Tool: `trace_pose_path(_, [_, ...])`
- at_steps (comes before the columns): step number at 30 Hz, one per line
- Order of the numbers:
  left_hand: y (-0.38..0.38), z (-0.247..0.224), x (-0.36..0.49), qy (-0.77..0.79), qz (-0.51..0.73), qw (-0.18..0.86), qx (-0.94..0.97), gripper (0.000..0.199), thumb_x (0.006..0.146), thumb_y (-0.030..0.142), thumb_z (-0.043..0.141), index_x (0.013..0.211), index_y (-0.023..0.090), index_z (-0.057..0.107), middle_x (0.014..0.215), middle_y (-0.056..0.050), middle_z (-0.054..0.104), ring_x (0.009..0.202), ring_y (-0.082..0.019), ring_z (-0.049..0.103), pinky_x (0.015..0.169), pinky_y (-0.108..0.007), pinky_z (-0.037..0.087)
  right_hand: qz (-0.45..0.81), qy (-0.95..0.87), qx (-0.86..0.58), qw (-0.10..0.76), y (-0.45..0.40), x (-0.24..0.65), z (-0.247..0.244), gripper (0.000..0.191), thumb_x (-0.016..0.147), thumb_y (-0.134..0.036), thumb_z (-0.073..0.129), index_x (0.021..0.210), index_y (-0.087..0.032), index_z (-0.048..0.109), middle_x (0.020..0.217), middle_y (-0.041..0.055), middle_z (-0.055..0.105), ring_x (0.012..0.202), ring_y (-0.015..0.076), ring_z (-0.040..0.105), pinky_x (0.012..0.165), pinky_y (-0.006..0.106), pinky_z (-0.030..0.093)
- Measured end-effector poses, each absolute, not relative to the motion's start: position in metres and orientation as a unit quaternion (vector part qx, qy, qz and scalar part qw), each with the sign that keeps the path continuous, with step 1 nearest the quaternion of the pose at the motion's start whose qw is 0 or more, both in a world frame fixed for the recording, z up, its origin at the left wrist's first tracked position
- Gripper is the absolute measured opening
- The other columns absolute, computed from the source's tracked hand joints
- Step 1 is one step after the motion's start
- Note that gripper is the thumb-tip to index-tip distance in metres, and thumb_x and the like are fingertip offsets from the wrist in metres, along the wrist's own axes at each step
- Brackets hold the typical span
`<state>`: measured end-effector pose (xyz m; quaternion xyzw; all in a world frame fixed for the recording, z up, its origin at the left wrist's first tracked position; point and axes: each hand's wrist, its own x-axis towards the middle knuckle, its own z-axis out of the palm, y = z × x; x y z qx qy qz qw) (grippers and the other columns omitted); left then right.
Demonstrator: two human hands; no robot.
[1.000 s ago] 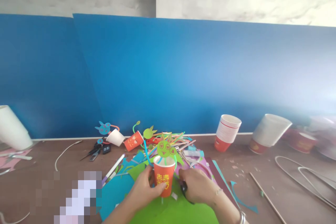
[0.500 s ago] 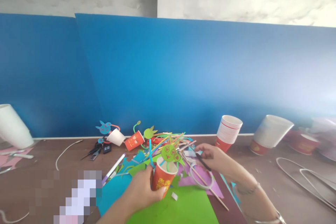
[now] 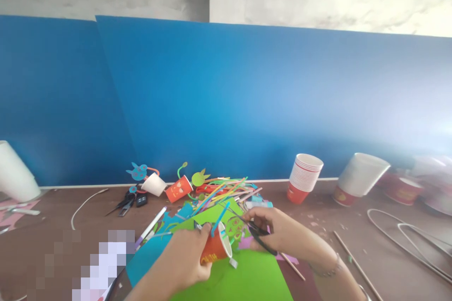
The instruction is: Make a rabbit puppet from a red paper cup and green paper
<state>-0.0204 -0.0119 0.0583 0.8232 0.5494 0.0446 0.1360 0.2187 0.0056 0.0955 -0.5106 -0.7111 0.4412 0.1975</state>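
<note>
My left hand (image 3: 185, 258) is wrapped round a red paper cup (image 3: 211, 250), tilted with its mouth to the right. A blue straw (image 3: 221, 218) sticks up at the rim. Beside the cup's mouth is a green paper face (image 3: 233, 228) with drawn features. My right hand (image 3: 277, 230) grips black-handled scissors (image 3: 263, 241), whose blades point left toward the paper face. Whether the blades touch anything I cannot tell. Under both hands lies a green paper sheet (image 3: 247, 280), with a small white piece (image 3: 233, 262) near the cup.
Colored straws (image 3: 226, 190) pile up behind. Two finished-looking cups, one red (image 3: 179, 189) and one white (image 3: 154, 184), lie at back left. Stacked cups (image 3: 305, 174) and a larger cup stack (image 3: 362, 174) stand right, near a white cable (image 3: 406, 240). A marker (image 3: 151, 225) lies left.
My right hand has brought the scissors left and nearer the cup. My left hand has tipped the cup from upright toward the right, and the green face has come lower.
</note>
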Motion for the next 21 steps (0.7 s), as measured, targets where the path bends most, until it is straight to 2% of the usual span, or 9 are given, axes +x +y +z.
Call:
trace_pose_path(6, [-0.012, 0.064, -0.018, 0.533, -0.005, 0.134, 0.836, 0.064, 0.068, 0.023, 0.053, 0.129, 0.007, 0.048, 0.094, -0.022, 0.068, 0.082, -0.041, 0.065, 0.069, -0.048, 0.048, 0.443, -0.718, -0.496, 0.204, 0.012, 0.217, 0.081, 0.028, 0.065, -0.028, 0.073, 0.091, -0.021, 0.064, 0.058, -0.0063, 0.049, 0.053, 0.0085, 0.036, 0.045, 0.019, 0.029])
trace_pose_path(12, [-0.012, 0.061, -0.018, 0.543, -0.003, 0.134, 0.829, 0.064, 0.067, 0.023, 0.055, 0.129, 0.011, 0.049, 0.095, -0.02, 0.069, 0.085, -0.038, 0.065, 0.073, -0.045, 0.048, 0.45, -0.716, -0.495, 0.201, 0.016, 0.216, 0.078, 0.027, 0.067, -0.032, 0.072, 0.09, -0.019, 0.065, 0.057, -0.0058, 0.051, 0.051, 0.0083, 0.038, 0.045, 0.019, 0.029])
trace_pose_path(15, [-0.012, 0.06, -0.019, 0.538, -0.007, 0.131, 0.833, 0.066, 0.067, 0.023, 0.054, 0.131, 0.008, 0.047, 0.095, -0.022, 0.068, 0.085, -0.04, 0.064, 0.072, -0.048, 0.047, 0.44, -0.722, -0.494, 0.204, 0.016, 0.215, 0.078, 0.02, 0.071, -0.03, 0.067, 0.087, -0.018, 0.066, 0.055, -0.0062, 0.049, 0.05, 0.0076, 0.035, 0.045, 0.02, 0.028])
trace_pose_path(21, [-0.011, 0.057, -0.019, 0.524, -0.016, 0.116, 0.844, 0.067, 0.069, 0.024, 0.052, 0.133, 0.006, 0.045, 0.097, -0.023, 0.068, 0.084, -0.042, 0.064, 0.071, -0.05, 0.048, 0.453, -0.721, -0.482, 0.207, 0.013, 0.21, 0.084, 0.024, 0.073, -0.04, 0.065, 0.08, -0.017, 0.066, 0.051, -0.0069, 0.042, 0.047, 0.0071, 0.032, 0.043, 0.02, 0.023])
